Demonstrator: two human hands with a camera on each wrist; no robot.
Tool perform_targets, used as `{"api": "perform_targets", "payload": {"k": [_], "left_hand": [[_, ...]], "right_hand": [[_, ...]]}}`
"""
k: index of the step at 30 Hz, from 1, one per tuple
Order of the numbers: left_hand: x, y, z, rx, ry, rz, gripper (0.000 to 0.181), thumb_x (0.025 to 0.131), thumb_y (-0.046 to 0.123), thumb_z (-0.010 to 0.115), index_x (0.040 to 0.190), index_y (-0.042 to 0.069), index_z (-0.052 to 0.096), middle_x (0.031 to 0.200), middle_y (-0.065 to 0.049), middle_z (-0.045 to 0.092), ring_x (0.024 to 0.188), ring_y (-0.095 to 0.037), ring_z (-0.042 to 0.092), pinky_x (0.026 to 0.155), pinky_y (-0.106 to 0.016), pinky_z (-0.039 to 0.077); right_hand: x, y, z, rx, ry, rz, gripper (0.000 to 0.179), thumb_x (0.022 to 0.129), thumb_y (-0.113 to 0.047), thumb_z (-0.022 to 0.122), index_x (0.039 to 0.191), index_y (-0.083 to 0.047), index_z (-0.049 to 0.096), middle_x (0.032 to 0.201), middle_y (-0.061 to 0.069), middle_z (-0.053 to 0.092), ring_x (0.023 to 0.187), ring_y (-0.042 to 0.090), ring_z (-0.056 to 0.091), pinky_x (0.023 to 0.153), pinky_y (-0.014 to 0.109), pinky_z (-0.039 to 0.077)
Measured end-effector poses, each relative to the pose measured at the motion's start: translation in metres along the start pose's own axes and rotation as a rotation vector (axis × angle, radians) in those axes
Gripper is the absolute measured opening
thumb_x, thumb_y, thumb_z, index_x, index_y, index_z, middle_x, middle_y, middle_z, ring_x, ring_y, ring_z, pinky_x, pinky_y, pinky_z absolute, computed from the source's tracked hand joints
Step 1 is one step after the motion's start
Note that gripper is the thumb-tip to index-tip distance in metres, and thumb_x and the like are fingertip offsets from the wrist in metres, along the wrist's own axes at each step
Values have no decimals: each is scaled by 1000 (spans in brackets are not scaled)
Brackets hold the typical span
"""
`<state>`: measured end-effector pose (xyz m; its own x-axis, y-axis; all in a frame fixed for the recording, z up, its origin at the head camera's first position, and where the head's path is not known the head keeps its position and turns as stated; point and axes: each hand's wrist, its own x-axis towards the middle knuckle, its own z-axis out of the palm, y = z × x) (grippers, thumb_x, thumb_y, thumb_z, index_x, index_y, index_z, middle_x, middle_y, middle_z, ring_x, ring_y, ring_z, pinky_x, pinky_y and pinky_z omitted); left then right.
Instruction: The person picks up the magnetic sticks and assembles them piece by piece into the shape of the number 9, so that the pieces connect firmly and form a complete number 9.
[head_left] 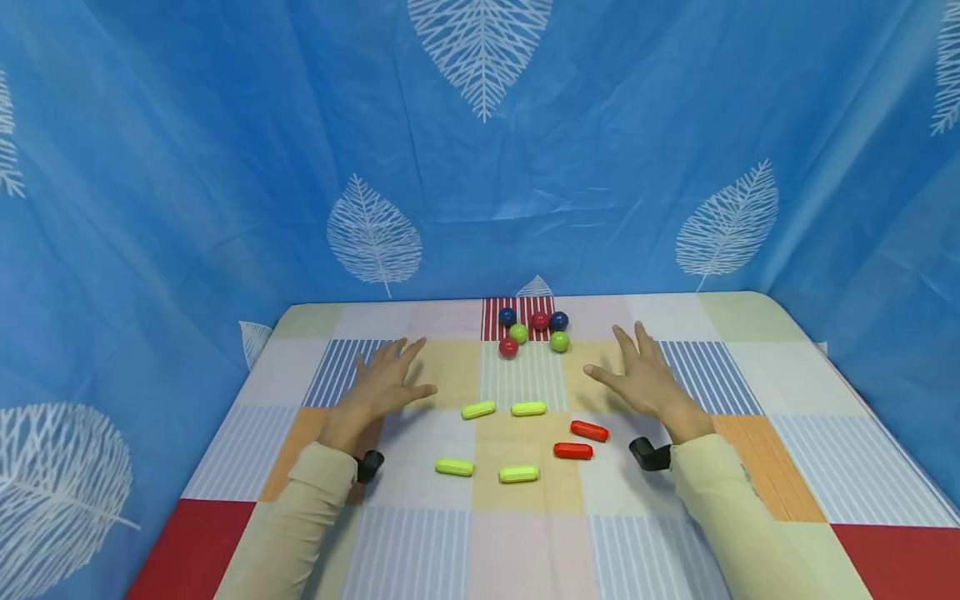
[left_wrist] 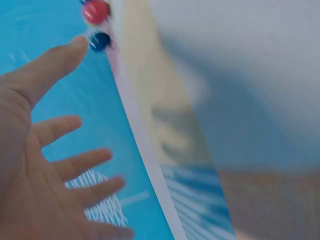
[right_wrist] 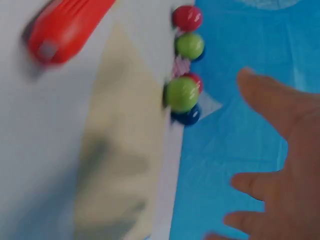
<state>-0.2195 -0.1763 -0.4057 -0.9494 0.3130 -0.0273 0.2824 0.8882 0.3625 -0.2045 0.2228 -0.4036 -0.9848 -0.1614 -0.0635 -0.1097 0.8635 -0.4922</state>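
Both hands hover over the patchwork cloth with spread fingers and hold nothing. My left hand (head_left: 384,385) is at the left, nearest a yellow-green ribbed cylinder (head_left: 478,410). At the right, my right hand (head_left: 641,375) is nearest a red cylinder (head_left: 589,431); a second red cylinder (head_left: 573,451) lies just below that one. More yellow-green cylinders (head_left: 519,474) lie in the middle. Toward the back sits a cluster of shiny balls: two red, two green (head_left: 559,342) and two dark blue (head_left: 507,317). The right wrist view shows one red cylinder (right_wrist: 65,35) close up.
The table is covered by a patchwork cloth (head_left: 525,542) of checks and stripes. Blue curtains (head_left: 562,208) with white leaf prints stand behind it and at both sides. A black wrist camera (head_left: 649,454) sits at each wrist.
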Motion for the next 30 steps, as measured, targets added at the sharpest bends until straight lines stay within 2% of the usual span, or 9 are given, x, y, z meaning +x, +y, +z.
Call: {"api": "perform_targets", "payload": {"k": [3, 5, 7, 9, 14, 22, 26, 30], "left_hand": [[4, 14, 1, -192, -23, 97, 69, 93, 34, 68, 148, 4, 41, 148, -23, 41, 136, -44, 36, 107, -71, 21], [8, 26, 2, -303, -38, 152, 61, 93, 28, 67, 142, -1, 47, 142, -22, 49, 129, -41, 46, 105, -62, 34], [12, 37, 4, -381, -51, 197, 53, 93, 23, 68, 136, -4, 53, 135, -23, 55, 120, -39, 54, 97, -53, 46], [16, 48, 9, -419, -62, 228, 47, 92, 18, 69, 132, -5, 57, 128, -23, 59, 110, -38, 59, 90, -48, 51], [27, 68, 27, -427, -93, 241, 37, 89, 10, 72, 123, -3, 64, 118, -19, 66, 101, -31, 63, 85, -41, 53], [45, 87, 52, -343, -185, 274, 37, 82, 11, 80, 116, 0, 69, 108, -13, 70, 95, -26, 68, 81, -32, 55], [49, 91, 59, -335, -192, 277, 37, 77, 10, 84, 111, 1, 71, 101, -11, 71, 90, -23, 68, 78, -28, 55], [50, 95, 64, -283, -174, 276, 32, 74, 11, 86, 102, 4, 73, 95, -8, 71, 86, -18, 65, 77, -27, 53]], "right_hand": [[4, -11, 0, 109, 41, -93, 79, 96, -39, 60, 151, 7, 26, 155, 34, 17, 138, 54, 21, 108, 68, 22], [6, -21, 1, 170, 42, -136, 71, 95, -31, 64, 147, 7, 34, 150, 32, 30, 134, 50, 34, 105, 64, 33], [8, -29, 4, 223, 32, -162, 64, 94, -25, 67, 144, 6, 42, 145, 28, 42, 128, 45, 45, 101, 59, 41], [9, -37, 9, 262, 13, -189, 57, 93, -20, 68, 140, 5, 49, 138, 25, 50, 120, 41, 53, 96, 54, 48], [10, -49, 28, 288, -40, -231, 45, 90, -12, 71, 131, 2, 59, 126, 21, 61, 111, 33, 60, 91, 47, 52], [12, -50, 53, 286, -94, -242, 38, 85, -4, 73, 123, 0, 66, 118, 14, 67, 106, 30, 63, 88, 44, 53], [12, -50, 61, 271, -102, -231, 38, 82, 0, 72, 120, -2, 68, 115, 11, 68, 104, 28, 63, 89, 44, 53], [11, -51, 64, 276, -98, -206, 37, 81, 1, 73, 118, -2, 70, 113, 10, 68, 100, 25, 63, 88, 43, 52]]}}
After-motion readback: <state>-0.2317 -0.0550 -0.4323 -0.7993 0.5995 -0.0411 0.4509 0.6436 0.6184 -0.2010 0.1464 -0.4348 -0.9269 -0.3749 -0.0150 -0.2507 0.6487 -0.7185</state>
